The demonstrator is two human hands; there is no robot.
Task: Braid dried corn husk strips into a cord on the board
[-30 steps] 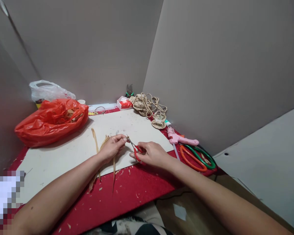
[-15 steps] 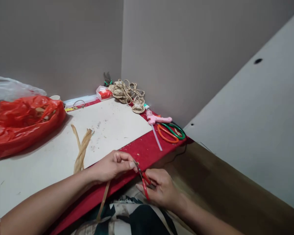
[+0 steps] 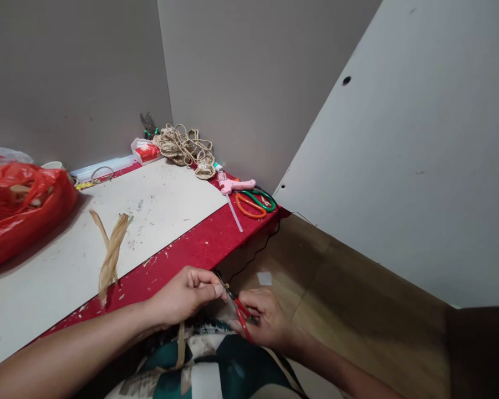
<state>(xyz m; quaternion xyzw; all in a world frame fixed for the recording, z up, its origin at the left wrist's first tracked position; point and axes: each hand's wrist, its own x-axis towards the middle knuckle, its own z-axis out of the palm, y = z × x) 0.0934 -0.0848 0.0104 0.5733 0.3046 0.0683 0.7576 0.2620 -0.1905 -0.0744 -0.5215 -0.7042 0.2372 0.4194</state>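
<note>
My left hand (image 3: 183, 295) pinches a thin dry straw strip (image 3: 180, 346) that hangs down over my lap, just off the front edge of the red table (image 3: 199, 246). My right hand (image 3: 266, 320) grips small red-handled scissors (image 3: 240, 314), their tips meeting the strip at my left fingertips. More dry strips (image 3: 110, 255) lie in a loose bundle on the white board (image 3: 158, 205) on the table.
A red plastic bag (image 3: 19, 213) sits at the left. At the back corner are a coil of twine (image 3: 183, 148), a small red box (image 3: 146, 151) and pliers. A pink glue gun (image 3: 236, 185) and orange and green scissors (image 3: 255, 202) lie at the table's right end. A grey panel leans at right.
Both hands have pulled back from over the board to below the table's front edge, above my lap, still with the strip and scissors. The view has swung to the right.
</note>
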